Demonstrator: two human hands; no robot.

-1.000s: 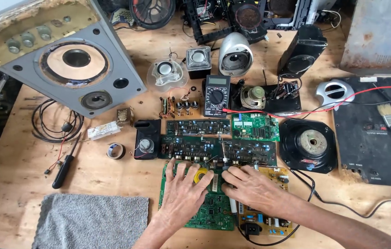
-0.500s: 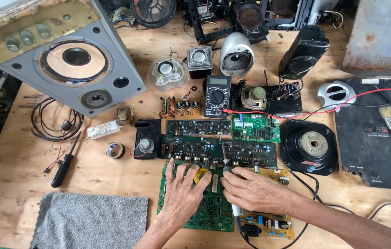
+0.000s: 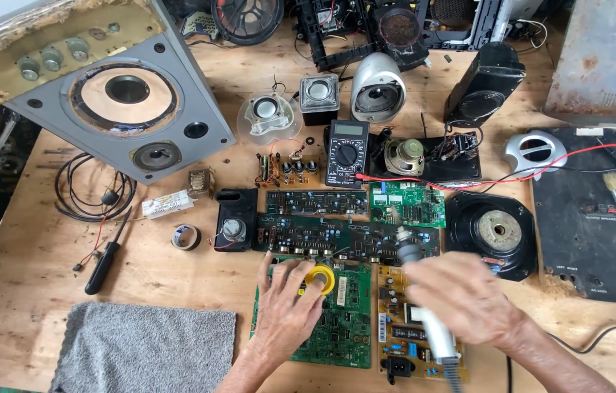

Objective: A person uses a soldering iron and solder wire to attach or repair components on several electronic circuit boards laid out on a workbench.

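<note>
Green circuit board (image 3: 337, 320) lies flat on the wooden bench (image 3: 24, 291), long axis running toward and away from the person, just left of a tan power board (image 3: 395, 320). A yellow ring-shaped part (image 3: 320, 277), probably a roll of tape, sits on the green board's upper edge.

Left hand (image 3: 286, 309) rests palm-down on the green board, fingers spread and flat, not clenched; the fingertips touch the yellow ring, which lies just beyond and slightly right of them. Nothing is gripped in this hand.

Right hand (image 3: 464, 298) is motion-blurred above the tan board. It appears closed around a grey-white handled tool (image 3: 435, 331), whose long axis runs from the lower right up toward the dark boards (image 3: 344, 236); its tip (image 3: 408, 251) lies near their edge. The grasp itself is blurred, so I cannot tell how firm it is.

The left hand is nearer the yellow ring.

Outward: multimeter (image 3: 346, 153), black screwdriver (image 3: 108, 258), grey towel (image 3: 144, 349), large speaker cabinet (image 3: 115, 94), round black driver (image 3: 493, 233).
</note>
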